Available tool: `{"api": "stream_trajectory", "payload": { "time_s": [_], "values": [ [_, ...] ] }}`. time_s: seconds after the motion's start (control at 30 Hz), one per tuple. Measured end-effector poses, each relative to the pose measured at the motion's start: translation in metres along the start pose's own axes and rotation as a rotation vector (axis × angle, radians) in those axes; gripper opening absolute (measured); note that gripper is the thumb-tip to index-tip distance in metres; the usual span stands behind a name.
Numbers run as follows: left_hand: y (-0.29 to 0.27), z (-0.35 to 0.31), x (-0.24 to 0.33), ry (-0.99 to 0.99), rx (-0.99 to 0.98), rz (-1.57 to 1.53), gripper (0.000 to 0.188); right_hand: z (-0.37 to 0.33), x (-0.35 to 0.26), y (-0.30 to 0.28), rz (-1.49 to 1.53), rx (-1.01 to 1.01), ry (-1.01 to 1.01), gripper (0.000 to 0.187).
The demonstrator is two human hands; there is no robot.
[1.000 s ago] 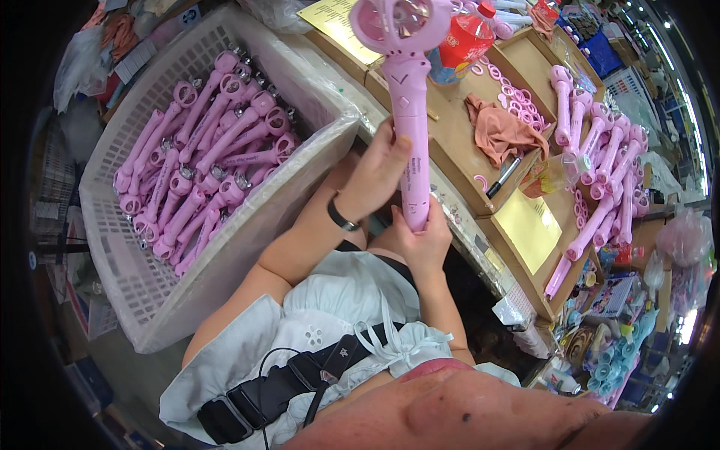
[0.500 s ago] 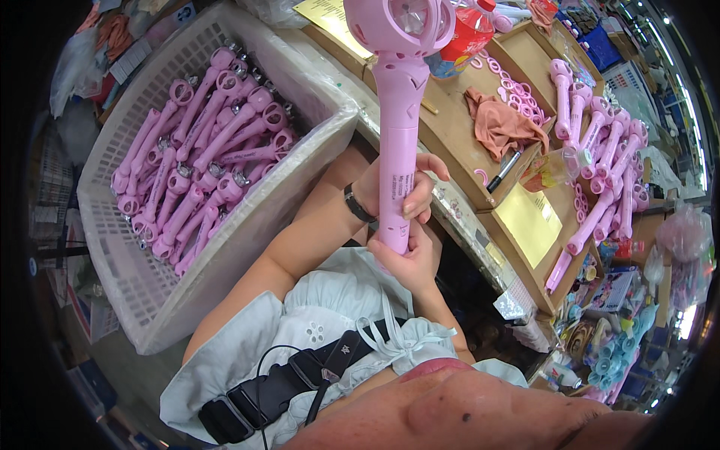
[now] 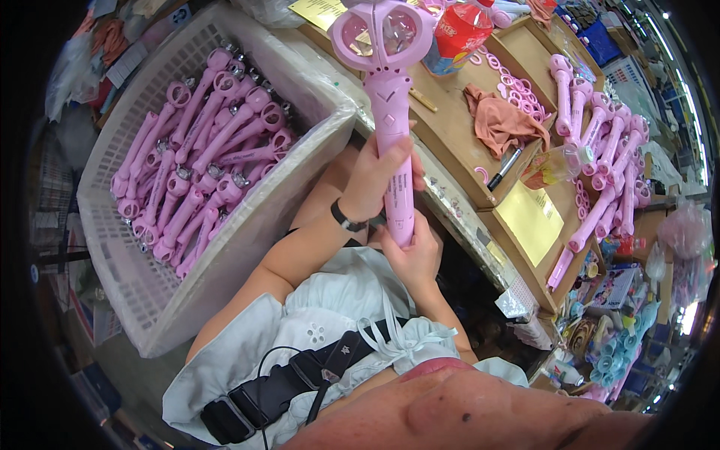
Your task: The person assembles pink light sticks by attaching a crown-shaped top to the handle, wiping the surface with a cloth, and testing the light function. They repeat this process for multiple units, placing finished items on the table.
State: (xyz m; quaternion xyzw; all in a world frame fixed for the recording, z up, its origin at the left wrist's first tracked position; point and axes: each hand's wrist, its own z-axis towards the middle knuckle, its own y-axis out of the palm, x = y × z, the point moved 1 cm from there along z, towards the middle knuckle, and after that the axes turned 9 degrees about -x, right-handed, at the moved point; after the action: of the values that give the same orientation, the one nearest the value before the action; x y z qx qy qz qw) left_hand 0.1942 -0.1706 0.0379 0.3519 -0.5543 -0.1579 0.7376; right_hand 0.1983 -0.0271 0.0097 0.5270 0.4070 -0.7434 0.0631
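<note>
A pink toy wand (image 3: pixel 390 116) with a round, caged clear head stands nearly upright in front of me, its head toward the top edge of the view. Around the middle of its handle wraps my left hand (image 3: pixel 373 178), which wears a black wristband. Lower down, my right hand (image 3: pixel 415 253) grips the bottom end of the handle. Small dark print shows on the handle between the two hands. Both hands are closed on the same wand. Part of the right fingers is hidden behind the handle.
At left, a white plastic basket (image 3: pixel 225 289) holds many pink wand pieces (image 3: pixel 180 184). The workbench at right carries a red-labelled bottle (image 3: pixel 459 37), pink rings (image 3: pixel 521 97), an orange cloth (image 3: pixel 499 124), a black marker (image 3: pixel 504 169), a yellow sheet (image 3: pixel 529 221) and piled pink handles (image 3: pixel 611 150).
The wand has come lower and shifted slightly, showing more of its round head. It has turned in my grip, and my left hand sits higher along the handle.
</note>
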Motion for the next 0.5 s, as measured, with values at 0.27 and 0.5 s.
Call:
{"api": "stream_trajectory", "payload": {
  "time_s": [0.27, 0.5],
  "values": [
    [-0.010, 0.011, 0.009, 0.007, -0.005, 0.020, 0.045, -0.012, 0.020, 0.016, 0.277, -0.102, 0.127, 0.042],
    [-0.018, 0.013, 0.007, -0.013, -0.119, -0.189, 0.045, -0.024, 0.036, 0.013, 0.312, -0.119, 0.100, 0.041]
  ]
}}
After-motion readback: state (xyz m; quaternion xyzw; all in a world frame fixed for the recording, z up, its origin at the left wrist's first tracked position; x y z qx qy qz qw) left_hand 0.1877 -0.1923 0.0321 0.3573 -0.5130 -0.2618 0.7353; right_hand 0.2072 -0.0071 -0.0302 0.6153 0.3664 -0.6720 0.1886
